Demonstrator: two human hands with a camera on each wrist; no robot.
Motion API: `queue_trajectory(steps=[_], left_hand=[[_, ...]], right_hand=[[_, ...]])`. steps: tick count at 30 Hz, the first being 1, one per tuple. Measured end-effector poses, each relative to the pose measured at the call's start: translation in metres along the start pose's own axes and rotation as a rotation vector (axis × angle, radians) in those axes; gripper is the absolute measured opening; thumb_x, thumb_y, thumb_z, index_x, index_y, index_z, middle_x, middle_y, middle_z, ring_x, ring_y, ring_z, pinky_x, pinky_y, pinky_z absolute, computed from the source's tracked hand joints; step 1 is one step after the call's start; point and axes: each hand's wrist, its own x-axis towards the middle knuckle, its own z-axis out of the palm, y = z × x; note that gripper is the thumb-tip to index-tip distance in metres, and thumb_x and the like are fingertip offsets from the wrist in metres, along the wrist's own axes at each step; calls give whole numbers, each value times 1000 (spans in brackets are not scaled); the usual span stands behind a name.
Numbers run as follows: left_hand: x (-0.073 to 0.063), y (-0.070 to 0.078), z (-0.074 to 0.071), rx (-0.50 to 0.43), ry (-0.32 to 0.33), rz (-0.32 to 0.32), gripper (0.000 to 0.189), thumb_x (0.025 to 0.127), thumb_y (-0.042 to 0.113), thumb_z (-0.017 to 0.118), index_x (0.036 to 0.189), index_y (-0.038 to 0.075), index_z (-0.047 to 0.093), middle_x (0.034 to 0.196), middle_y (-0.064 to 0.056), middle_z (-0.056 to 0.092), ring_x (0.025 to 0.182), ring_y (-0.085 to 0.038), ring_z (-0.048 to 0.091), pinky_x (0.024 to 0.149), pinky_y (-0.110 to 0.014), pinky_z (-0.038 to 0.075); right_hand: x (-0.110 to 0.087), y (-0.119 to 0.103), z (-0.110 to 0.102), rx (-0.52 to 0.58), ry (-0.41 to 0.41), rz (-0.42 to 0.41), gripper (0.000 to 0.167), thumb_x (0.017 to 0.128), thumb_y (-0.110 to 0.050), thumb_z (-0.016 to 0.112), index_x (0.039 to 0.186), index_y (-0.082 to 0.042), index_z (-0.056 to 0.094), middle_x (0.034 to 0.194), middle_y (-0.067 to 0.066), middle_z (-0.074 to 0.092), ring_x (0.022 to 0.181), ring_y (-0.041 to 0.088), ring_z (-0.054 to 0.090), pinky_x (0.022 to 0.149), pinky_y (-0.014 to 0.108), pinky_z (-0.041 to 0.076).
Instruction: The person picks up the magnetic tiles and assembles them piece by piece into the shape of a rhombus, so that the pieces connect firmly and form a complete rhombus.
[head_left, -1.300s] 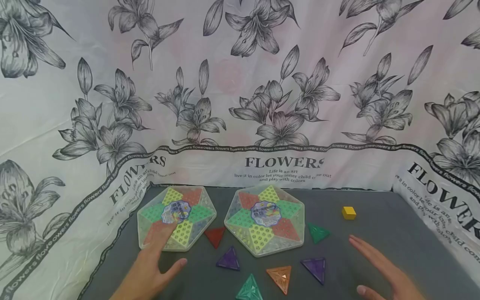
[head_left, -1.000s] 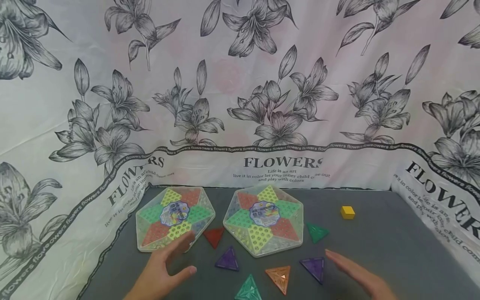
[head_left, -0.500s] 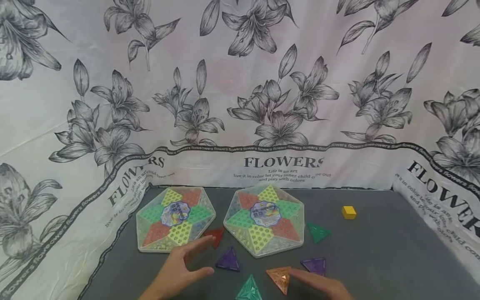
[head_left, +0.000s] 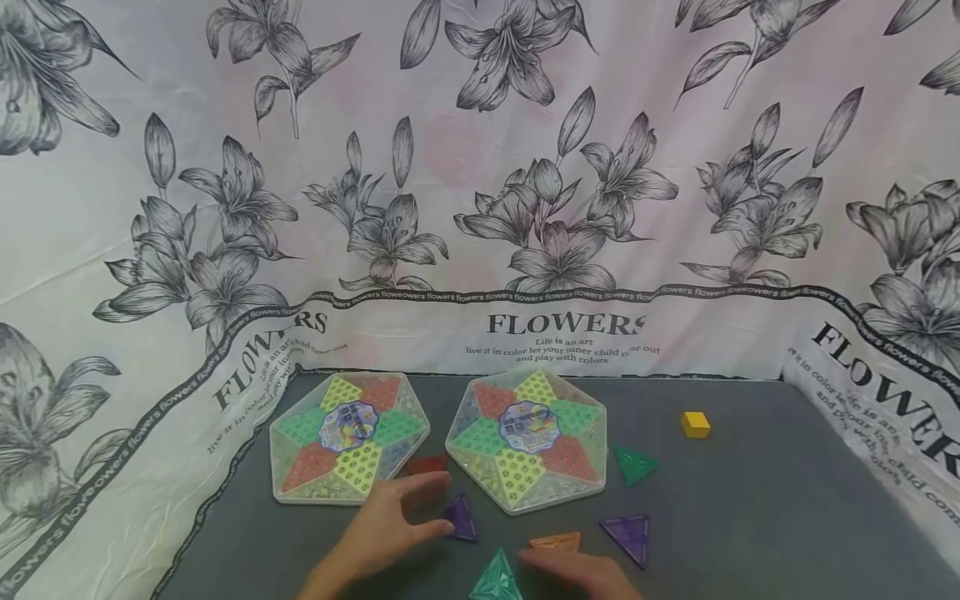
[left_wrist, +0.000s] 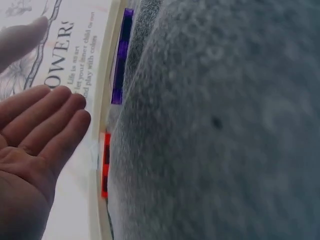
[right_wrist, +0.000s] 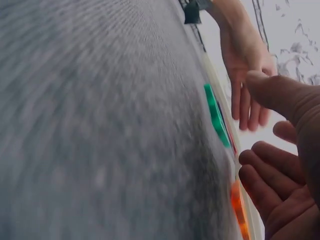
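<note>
My left hand (head_left: 382,533) is over the near left of the table, fingers extended and thumb apart, holding nothing. Its thumb tip overlaps a purple triangular tile (head_left: 463,520), and its fingertips come close to a red triangular tile (head_left: 428,464). The left wrist view shows the palm (left_wrist: 30,155) bare. My right hand (head_left: 581,572), fingers straight, covers part of an orange triangular tile (head_left: 555,542); in the right wrist view its palm (right_wrist: 287,200) is bare too. Between the hands lies a teal triangular tile (head_left: 497,577) with a faceted surface.
Two hexagonal clear boxes with star-patterned boards, the left box (head_left: 351,437) and the right box (head_left: 527,442), lie towards the back. To the right are another purple tile (head_left: 632,537), a green tile (head_left: 633,464) and a yellow cube (head_left: 695,425). A flower-printed cloth (head_left: 555,333) borders the grey table.
The left hand has moved right from over the left box towards the red and purple tiles. The right hand has swept left from the right side to the orange tile. The tiles have stayed put.
</note>
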Motion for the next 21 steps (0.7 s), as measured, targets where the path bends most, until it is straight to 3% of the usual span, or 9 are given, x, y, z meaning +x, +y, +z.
queue_trajectory(steps=[7, 12, 15, 19, 21], left_hand=[[9, -3, 8, 257, 30, 19, 62, 87, 32, 94, 140, 7, 73, 137, -5, 77, 128, -27, 73, 109, -41, 59], [13, -1, 11, 252, 6, 32, 66, 84, 27, 96, 141, 4, 72, 138, -11, 76, 127, -31, 74, 109, -44, 58], [16, 0, 14, 283, -22, 39, 68, 82, 21, 97, 141, 2, 71, 137, -14, 76, 125, -30, 74, 109, -44, 59], [19, 3, 21, 408, -57, 62, 70, 80, 19, 97, 142, 2, 70, 135, -12, 77, 119, -23, 74, 105, -41, 60], [20, 4, 24, 465, -84, 79, 71, 81, 19, 98, 143, 1, 69, 134, -12, 77, 119, -21, 73, 104, -41, 60]], right_hand=[[11, -3, 19, -41, 12, 110, 51, 103, -23, 72, 153, -23, 66, 149, -3, 71, 136, 11, 66, 104, 34, 59], [20, 5, 31, -117, 54, -10, 50, 100, -22, 71, 149, -15, 68, 143, 3, 75, 132, 15, 69, 102, 37, 61], [24, 13, 35, -196, 28, -47, 46, 106, -30, 64, 148, -10, 67, 145, 9, 73, 135, 19, 68, 103, 40, 61], [28, 18, 38, -283, 7, -47, 57, 115, -51, 48, 146, -8, 68, 145, 13, 71, 134, 24, 69, 102, 44, 61], [29, 18, 40, -309, 26, -50, 62, 114, -57, 47, 145, -9, 69, 143, 14, 72, 131, 26, 70, 101, 45, 61]])
